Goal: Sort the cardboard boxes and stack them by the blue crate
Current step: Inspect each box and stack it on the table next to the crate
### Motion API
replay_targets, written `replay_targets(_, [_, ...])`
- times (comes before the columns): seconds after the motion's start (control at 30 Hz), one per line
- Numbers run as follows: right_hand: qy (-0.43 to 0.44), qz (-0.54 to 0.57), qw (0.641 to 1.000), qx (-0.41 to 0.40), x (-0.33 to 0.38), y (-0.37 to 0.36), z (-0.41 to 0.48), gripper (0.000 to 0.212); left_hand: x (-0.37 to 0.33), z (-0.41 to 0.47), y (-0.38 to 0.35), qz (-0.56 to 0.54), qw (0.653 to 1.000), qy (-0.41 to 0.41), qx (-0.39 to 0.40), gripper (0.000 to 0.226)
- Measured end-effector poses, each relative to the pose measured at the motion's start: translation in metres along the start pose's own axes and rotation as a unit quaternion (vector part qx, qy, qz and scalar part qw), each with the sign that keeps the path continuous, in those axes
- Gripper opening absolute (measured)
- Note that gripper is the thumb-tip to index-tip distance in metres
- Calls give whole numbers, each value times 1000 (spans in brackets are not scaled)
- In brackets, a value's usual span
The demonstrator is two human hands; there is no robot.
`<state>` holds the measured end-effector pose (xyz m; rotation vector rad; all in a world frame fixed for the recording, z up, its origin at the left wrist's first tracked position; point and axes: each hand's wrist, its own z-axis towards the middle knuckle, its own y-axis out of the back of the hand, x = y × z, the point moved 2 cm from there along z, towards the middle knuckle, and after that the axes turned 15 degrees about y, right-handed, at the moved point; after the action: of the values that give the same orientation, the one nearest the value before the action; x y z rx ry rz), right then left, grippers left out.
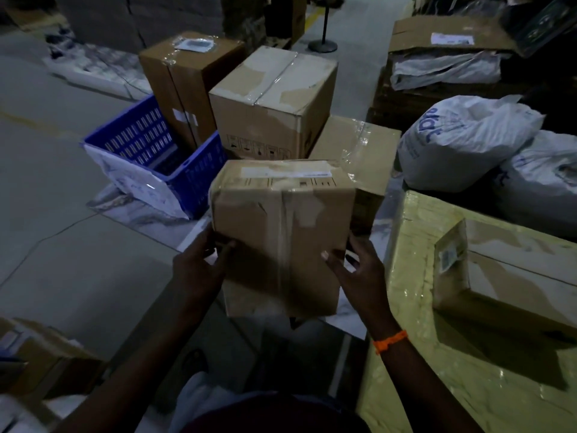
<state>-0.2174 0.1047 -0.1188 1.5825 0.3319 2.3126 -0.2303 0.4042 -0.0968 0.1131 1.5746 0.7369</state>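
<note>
I hold a taped cardboard box [281, 232] in front of me, above the floor. My left hand [199, 264] grips its lower left edge, thumb on the near face. My right hand [356, 270] grips its lower right edge, thumb on the near face too. Beyond it stands the blue crate [199, 173], tilted, with a white sheet on its front. Right of the crate are a tall box [184, 85], a wide taped box [268, 101] and a lower box [359, 151] wrapped in clear film.
A large yellow-wrapped package [437, 354] at my right carries a small box [505, 276]. White sacks [468, 142] lie behind it, near a pallet of flat cartons [443, 39]. Another box [34, 354] sits at lower left. A post stand [323, 45] is far back.
</note>
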Motion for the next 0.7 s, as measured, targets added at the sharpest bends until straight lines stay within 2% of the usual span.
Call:
replay_targets(0.13, [-28,10,999,23,-6,-24,16,64,11,9,11,3,997,73,-38,48])
replay_targets(0.27, [-68,5,995,69,-34,-49,17,80,38,12,7,22,992,127,17,62])
replay_targets(0.33, [-85,-2,993,76,-44,-56,18,83,43,15,1,32,989,141,35,59])
replay_targets(0.53, [-99,-18,991,93,-46,-61,27,63,45,28,-10,50,982,161,83,54])
replay_targets(0.7, [-115,6,989,90,-54,-59,25,48,47,34,-12,35,979,156,129,79])
